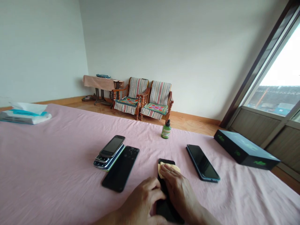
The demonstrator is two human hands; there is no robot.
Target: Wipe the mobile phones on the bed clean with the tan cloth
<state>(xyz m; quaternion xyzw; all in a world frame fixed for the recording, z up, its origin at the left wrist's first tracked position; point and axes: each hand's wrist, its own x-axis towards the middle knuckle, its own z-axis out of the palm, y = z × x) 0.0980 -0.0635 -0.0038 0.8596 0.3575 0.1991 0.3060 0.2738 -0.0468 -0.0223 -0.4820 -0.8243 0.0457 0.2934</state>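
A black smartphone lies on the pink cloth in front of me, partly covered by both hands. My left hand grips its left side, with bent fingers reaching over the edge. Pressed on the phone's upper part is a pale yellow wiping cloth, held under the fingers of my right hand. To the left, another black smartphone lies beside a stack of phones topped by a dark slider-style phone. On the right lie stacked smartphones, screen up.
A green spray bottle stands near the far edge of the pink-covered surface. A black box sits at the right, a tissue pack at the far left. Beyond are two wooden chairs and a cloth-covered sewing table.
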